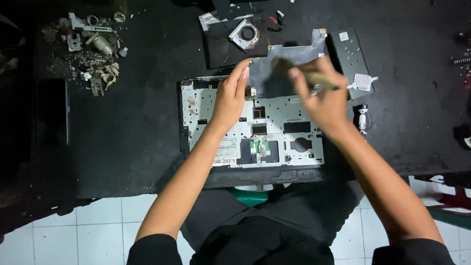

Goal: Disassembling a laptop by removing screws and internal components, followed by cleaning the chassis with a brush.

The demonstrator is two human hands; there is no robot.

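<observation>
An opened laptop base (pixel 274 132) with a white inner frame lies on the black table (pixel 127 127). My left hand (pixel 229 95) holds the left edge of a dark circuit board (pixel 289 61) tilted up over the base's far side. My right hand (pixel 321 95) grips a thin olive-handled tool (pixel 321 78), blurred, with its end against the board's face.
A cooling fan (pixel 245 33) on a black plate lies beyond the board. A black cover panel (pixel 351 54) and a small white grid piece (pixel 363 82) sit at right. A heap of small metal scraps (pixel 93 49) lies far left. White floor tiles show below.
</observation>
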